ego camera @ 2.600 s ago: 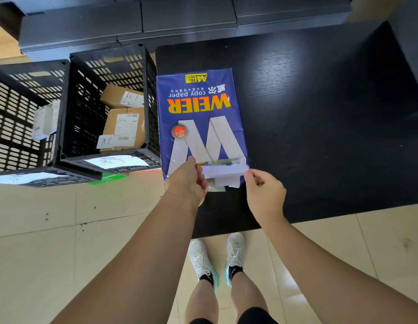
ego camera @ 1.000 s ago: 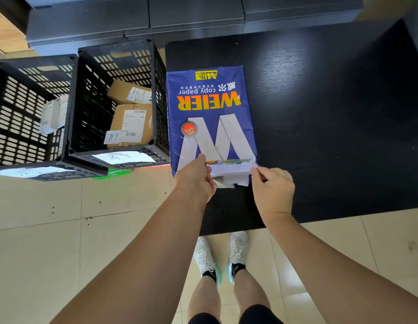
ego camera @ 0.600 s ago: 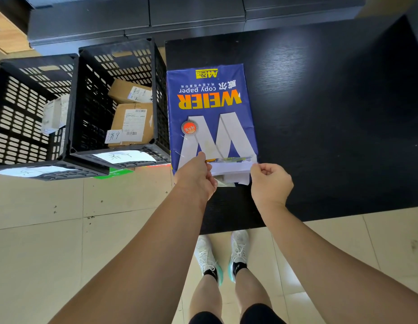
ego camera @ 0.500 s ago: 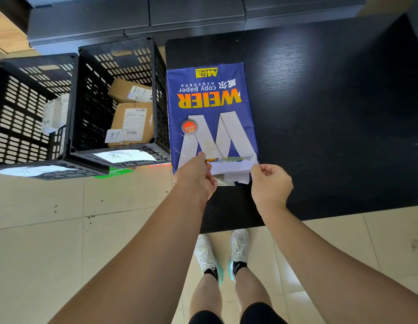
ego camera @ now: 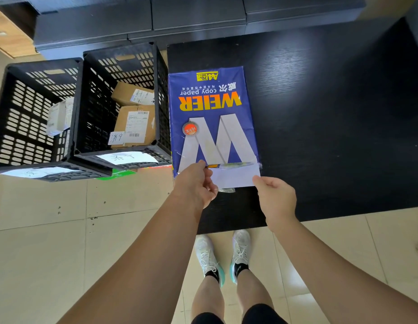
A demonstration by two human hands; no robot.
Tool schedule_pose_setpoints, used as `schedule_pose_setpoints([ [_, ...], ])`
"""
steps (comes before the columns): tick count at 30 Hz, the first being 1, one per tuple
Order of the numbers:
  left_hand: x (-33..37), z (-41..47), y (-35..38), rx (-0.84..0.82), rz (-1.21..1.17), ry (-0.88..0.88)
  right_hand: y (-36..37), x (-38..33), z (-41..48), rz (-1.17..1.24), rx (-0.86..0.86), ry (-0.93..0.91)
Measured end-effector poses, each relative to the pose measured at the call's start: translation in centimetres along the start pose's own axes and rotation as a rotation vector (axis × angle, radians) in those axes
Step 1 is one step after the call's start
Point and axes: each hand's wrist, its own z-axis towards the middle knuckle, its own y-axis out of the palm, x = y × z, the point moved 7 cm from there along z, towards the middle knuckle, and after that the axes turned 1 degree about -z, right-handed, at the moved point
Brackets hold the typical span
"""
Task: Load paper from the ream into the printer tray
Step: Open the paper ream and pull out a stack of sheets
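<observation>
A blue "WEIER copy paper" ream [ego camera: 210,118] lies flat on the black table [ego camera: 332,108], its open end toward me. White sheets [ego camera: 233,176] stick out of that near end by a short way. My left hand [ego camera: 196,183] pinches the left side of the opening, at the wrapper edge and sheets. My right hand [ego camera: 273,197] grips the right near corner of the white sheets. No printer or tray is in view.
Two black slotted plastic crates [ego camera: 86,108] stand left of the table, holding cardboard parcels [ego camera: 135,122] and paper labels. Dark cabinets [ego camera: 180,17] run along the far side. Tiled floor and my shoes [ego camera: 222,258] lie below the table's near edge.
The white sheets now stick out farther from the ream's open end than before. My right hand has drawn slightly back toward me with them; my left hand stays at the opening.
</observation>
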Motion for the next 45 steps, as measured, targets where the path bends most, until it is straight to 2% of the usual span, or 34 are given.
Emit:
schedule_pose_setpoints([
  [3, -0.2, -0.3, -0.3, -0.044, 0.007, -0.01, 0.0, 0.0, 0.1, 0.003, -0.016, -0.001],
  [8, -0.5, -0.3, -1.2, -0.118, 0.024, 0.023, -0.4, 2.0, -0.2, 0.112, -0.12, 0.141],
  [11, -0.6, -0.2, -2.3, -0.119, 0.113, 0.069, -1.3, 3.2, -0.5, 0.128, -0.183, 0.184],
  [13, -0.4, 0.0, -4.0, -0.054, 0.207, 0.166, -1.8, 3.6, -0.7, 0.112, -0.216, 0.17],
  [16, 0.6, -0.5, -7.7, 0.212, 0.383, 0.469, -2.1, 3.7, -0.4, 0.084, -0.242, 0.15],
  [18, 0.1, -0.8, -9.1, 0.283, 0.443, 0.552, -1.9, 3.4, 0.0, 0.075, -0.253, 0.155],
  [21, -1.2, 0.5, -8.6, 0.188, 0.525, 0.497, -1.3, 2.7, 0.6, 0.062, -0.266, 0.155],
  [27, -0.5, 1.8, -8.6, 0.168, 0.577, 0.511, -1.0, 1.7, 0.6, -0.1, -0.299, 0.021],
  [33, -2.8, 3.3, -10.3, 0.048, 0.428, 0.313, -0.8, 3.5, -0.2, -0.083, -0.414, 0.056],
  [37, -2.3, 2.8, -8.9, -0.042, 0.346, 0.407, 0.0, 2.3, 0.0, -0.044, -0.462, -0.027],
  [45, -3.2, 1.6, -7.5, -0.01, 0.285, 0.439, 0.8, 2.4, -0.5, -0.027, -0.369, -0.041],
])
